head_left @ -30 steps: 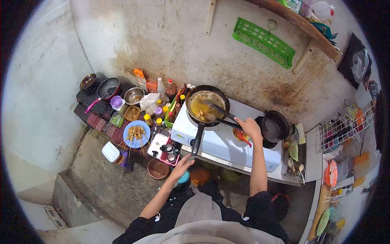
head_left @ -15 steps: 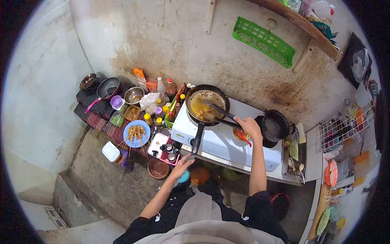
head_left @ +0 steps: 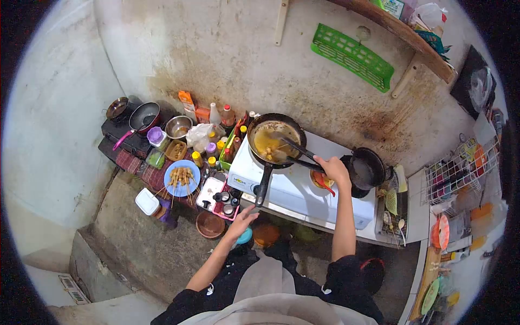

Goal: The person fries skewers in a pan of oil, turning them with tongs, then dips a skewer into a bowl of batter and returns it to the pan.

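Observation:
My right hand (head_left: pixel 332 169) is closed around black tongs (head_left: pixel 299 147). The tongs' tips reach into the frying pan (head_left: pixel 299 125) on the white stove (head_left: pixel 325 192). Yellowish liquid (head_left: pixel 266 142) and a few small pale pieces lie in the pan, near the tongs' tips. The pan's black handle (head_left: pixel 264 184) points toward me. Just below the handle's end is my left hand (head_left: pixel 242 222), its fingers apart and nothing held in it. Close to my right hand, a bowl (head_left: pixel 318 181) with a red spoon (head_left: pixel 328 188) sits on the stove.
A blue plate (head_left: pixel 172 189) of skewers stands to the left, beside a pink tray (head_left: pixel 227 216) of jars and several bottles (head_left: pixel 227 115). On the stove's right burner is a dark pot (head_left: pixel 367 167). A wooden shelf (head_left: pixel 401 30) juts from the wall above.
The tongs' tips have shifted very slightly within the pan. Both hands are in almost the same places.

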`<state>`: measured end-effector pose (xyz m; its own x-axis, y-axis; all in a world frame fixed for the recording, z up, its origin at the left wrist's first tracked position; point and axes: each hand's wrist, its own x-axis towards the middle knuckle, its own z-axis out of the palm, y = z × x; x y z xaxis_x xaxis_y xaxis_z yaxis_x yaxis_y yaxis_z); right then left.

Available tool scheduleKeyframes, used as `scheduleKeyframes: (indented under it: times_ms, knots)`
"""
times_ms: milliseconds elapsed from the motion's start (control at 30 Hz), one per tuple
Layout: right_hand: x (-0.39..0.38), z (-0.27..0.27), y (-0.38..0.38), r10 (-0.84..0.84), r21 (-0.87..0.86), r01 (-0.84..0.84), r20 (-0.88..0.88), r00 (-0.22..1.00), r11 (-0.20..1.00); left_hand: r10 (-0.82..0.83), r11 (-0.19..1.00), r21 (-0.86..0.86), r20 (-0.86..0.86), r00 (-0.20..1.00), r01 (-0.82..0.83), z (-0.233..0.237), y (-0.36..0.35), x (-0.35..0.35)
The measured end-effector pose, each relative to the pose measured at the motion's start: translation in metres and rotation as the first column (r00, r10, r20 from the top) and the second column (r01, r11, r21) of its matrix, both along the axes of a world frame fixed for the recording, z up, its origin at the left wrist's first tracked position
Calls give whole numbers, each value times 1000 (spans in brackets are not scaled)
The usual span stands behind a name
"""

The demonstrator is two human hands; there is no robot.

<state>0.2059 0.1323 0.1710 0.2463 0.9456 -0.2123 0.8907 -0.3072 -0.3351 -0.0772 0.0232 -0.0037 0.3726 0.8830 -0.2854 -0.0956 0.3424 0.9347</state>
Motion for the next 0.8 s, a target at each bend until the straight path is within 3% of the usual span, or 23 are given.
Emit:
scheduleKeyframes:
  times_ms: [100, 200, 267, 300, 367, 600, 667, 700, 767, 800]
  knots:
    - [5, -14, 3, 8, 108, -9, 7, 1000, 994, 9, 1000, -5, 14, 1000, -9, -3, -3, -1]
    - [4, -14, 4, -17, 163, -11, 168, 986, 987, 27, 999, 15, 60, 998, -28, -5, 0, 0]
    - [1, 2, -1, -4, -10, 4, -41, 999, 1000, 7, 1000, 12, 15, 1000, -7, -5, 0, 0]
    - [1, 0, 0, -1, -13, 1, -40, 999, 1000, 10, 1000, 9, 15, 1000, -10, -4, -1, 0]
    - [1, -7, 1, -46, 96, 34, 135, 990, 995, 22, 999, 23, 0, 1000, -22, -1, -2, 0]
    - [7, -13, 4, -55, 45, 57, -48, 997, 997, 13, 1000, 1, 13, 1000, -13, -2, -3, 0]
    - [7, -22, 6, -32, 136, 10, 163, 986, 991, 16, 1000, -15, -4, 1000, -16, 9, -3, 0]
    - [6, -16, 4, -36, 140, 13, 164, 986, 990, 13, 1000, -11, -3, 1000, -13, 9, -2, 1]
    - [-2, 1, -2, 5, 57, -2, -52, 999, 998, 7, 1000, -19, -24, 1000, -8, 9, -2, 1]
    - [-1, -3, 0, 6, 54, -3, -53, 999, 999, 8, 1000, -21, -26, 1000, -9, 10, -3, 1]
